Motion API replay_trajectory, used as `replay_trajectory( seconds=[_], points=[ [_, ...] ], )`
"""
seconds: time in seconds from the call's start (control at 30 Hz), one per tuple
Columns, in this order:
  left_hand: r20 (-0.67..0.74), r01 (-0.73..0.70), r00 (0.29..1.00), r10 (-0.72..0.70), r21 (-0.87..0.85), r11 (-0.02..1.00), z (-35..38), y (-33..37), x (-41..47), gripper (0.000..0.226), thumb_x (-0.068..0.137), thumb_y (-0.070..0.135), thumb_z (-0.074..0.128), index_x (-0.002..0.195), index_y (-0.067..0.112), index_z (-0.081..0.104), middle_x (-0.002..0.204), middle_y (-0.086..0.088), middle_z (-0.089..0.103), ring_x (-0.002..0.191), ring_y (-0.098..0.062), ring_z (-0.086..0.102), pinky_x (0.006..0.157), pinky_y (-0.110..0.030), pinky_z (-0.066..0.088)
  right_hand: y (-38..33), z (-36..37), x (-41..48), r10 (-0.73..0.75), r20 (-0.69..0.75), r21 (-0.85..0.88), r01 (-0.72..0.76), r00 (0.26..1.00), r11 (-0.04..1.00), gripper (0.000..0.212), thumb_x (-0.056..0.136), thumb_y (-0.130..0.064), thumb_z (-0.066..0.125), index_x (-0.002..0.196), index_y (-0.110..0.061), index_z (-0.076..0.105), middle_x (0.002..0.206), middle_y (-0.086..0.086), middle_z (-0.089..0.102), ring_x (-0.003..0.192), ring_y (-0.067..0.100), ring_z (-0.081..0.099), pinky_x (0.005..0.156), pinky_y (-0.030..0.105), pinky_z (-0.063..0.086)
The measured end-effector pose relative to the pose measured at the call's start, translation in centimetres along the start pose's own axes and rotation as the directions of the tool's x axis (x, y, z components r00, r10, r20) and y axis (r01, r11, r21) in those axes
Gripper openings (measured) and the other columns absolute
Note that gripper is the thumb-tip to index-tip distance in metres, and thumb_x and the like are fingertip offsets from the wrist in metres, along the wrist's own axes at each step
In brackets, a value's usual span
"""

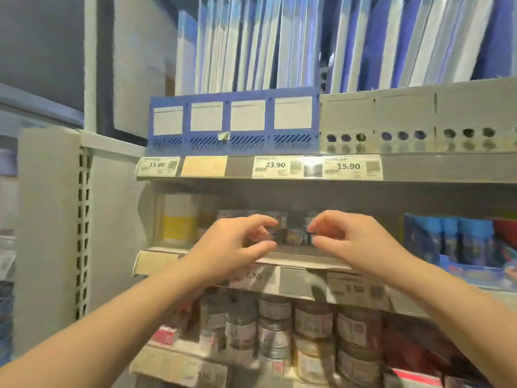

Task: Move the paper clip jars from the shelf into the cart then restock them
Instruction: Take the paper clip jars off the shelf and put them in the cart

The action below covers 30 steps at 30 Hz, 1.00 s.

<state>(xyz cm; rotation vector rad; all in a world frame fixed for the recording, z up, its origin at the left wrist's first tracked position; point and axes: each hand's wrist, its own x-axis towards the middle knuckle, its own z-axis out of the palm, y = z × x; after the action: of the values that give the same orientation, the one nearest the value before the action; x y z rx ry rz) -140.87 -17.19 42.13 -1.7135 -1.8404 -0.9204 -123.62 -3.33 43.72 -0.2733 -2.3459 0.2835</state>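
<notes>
Though they're blurred, jars point(294, 234) stand upright, axis vert.

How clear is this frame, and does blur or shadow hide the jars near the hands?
Head view: soft and smeary throughout. The upper price tags are readable, while the middle-rail tags are blurred. The shaded jars between the left hand and right hand lose their outlines under the shelf, and the lower jars are smeared. Wide-angle skew slants the middle rail.
</notes>
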Motion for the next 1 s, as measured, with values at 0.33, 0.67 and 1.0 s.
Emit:
replay_trajectory(
  seconds=[0.33,0.67,1.0],
  points=[
    [0.211,0.186,0.953,-0.215,0.151,0.971,-1.3,-8.4,5.3,0.075,0.075,0.059,0.064,0.137,0.054,0.02,0.133,0.023,0.041,0.107,-0.001,0.046,0.089,-0.018,0.039,4.1,3.4,13.0,0.052,0.401,-0.104,-0.011,0.915,0.995,0.066,0.083,-0.038,0.067,0.138,-0.035,0.031,0.139,-0.009,0.041,0.12,0.014,0.047,0.098,0.027,0.037],
    [0.315,0.161,0.918,-0.241,0.259,0.952,0.5,-13.4,8.0,0.099,0.066,0.058,0.071,0.143,0.046,0.009,0.15,0.012,0.021,0.132,-0.012,0.033,0.106,-0.03,0.032,6.4,8.1,18.7,0.106,0.578,-0.247,0.05,0.809,0.968,0.107,0.067,-0.053,0.077,0.148,-0.034,0.01,0.154,-0.008,0.019,0.137,0.015,0.028,0.111,0.032,0.028],
    [0.256,0.162,0.945,-0.205,0.179,0.97,2.0,-13.6,8.9,0.073,0.065,0.053,0.075,0.128,0.044,0.04,0.122,0.012,0.039,0.11,-0.01,0.045,0.09,-0.021,0.038,6.8,9.7,18.3,0.056,0.457,-0.155,0.017,0.888,0.988,0.096,0.069,-0.039,0.08,0.144,-0.032,0.022,0.142,-0.006,0.038,0.121,0.012,0.041,0.091,0.022,0.037]
  ],
)
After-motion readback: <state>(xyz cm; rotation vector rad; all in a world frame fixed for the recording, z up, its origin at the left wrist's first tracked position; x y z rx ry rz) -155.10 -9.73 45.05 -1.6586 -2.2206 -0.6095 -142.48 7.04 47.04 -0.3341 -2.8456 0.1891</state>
